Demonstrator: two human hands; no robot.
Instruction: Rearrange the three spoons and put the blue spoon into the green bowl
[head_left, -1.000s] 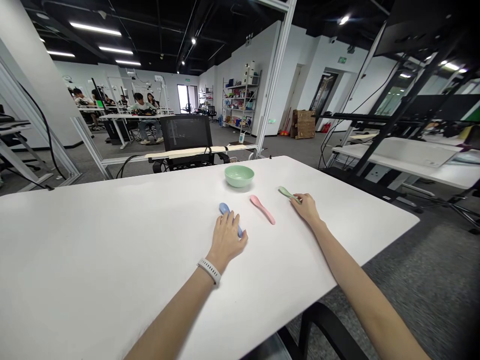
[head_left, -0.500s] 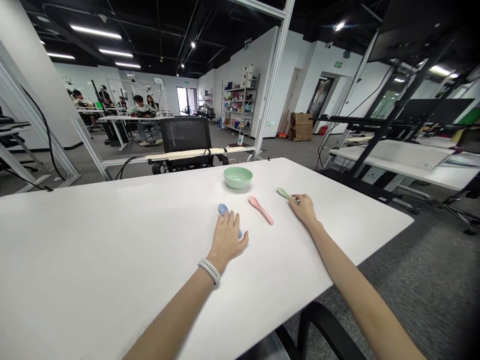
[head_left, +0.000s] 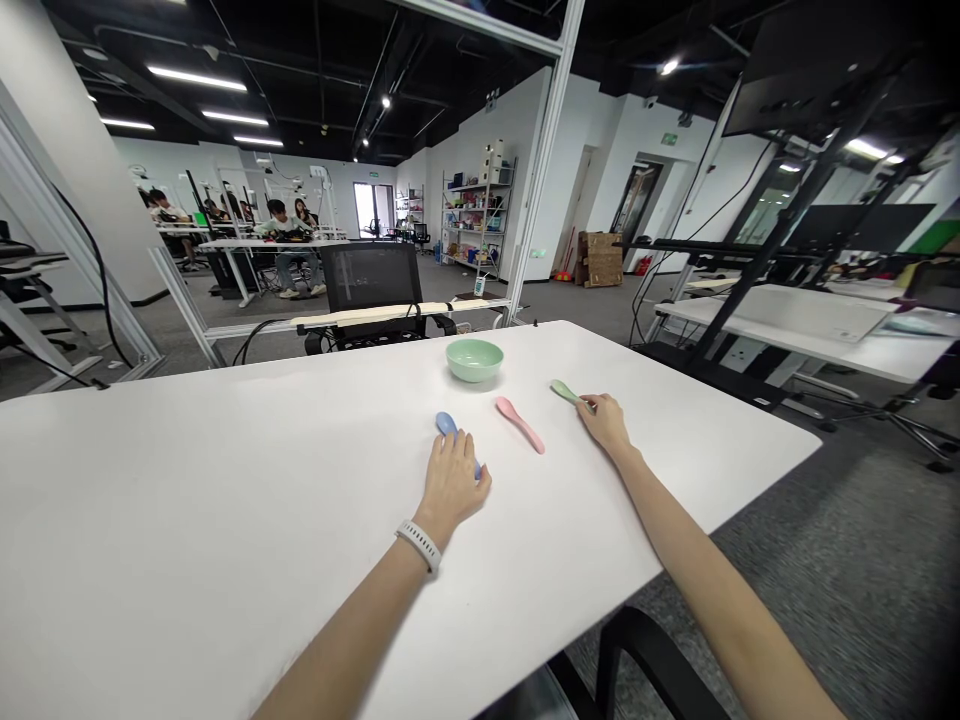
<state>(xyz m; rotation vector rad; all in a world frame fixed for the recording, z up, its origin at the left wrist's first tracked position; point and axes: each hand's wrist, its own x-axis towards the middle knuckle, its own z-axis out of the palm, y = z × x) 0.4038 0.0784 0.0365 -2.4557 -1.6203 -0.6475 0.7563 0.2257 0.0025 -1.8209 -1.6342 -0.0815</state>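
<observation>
Three plastic spoons lie in a row on the white table (head_left: 187, 500) in front of a pale green bowl (head_left: 474, 359). My left hand (head_left: 452, 483), with a white wristband, lies over the handle of the blue spoon (head_left: 448, 424), fingers curled on it. The pink spoon (head_left: 519, 423) lies untouched between my hands. My right hand (head_left: 604, 422) pinches the handle end of the green spoon (head_left: 564, 391), which still rests on the table.
A black mesh chair (head_left: 369, 280) stands behind the table's far edge. The table's right edge drops to grey carpet, with another desk (head_left: 810, 325) and black stands beyond. A chair arm (head_left: 645, 650) shows below the near edge. People sit at desks far back left.
Both hands stay on their spoons; my left thumb has drawn in slightly. The camera has tilted a little, shifting the scene.
</observation>
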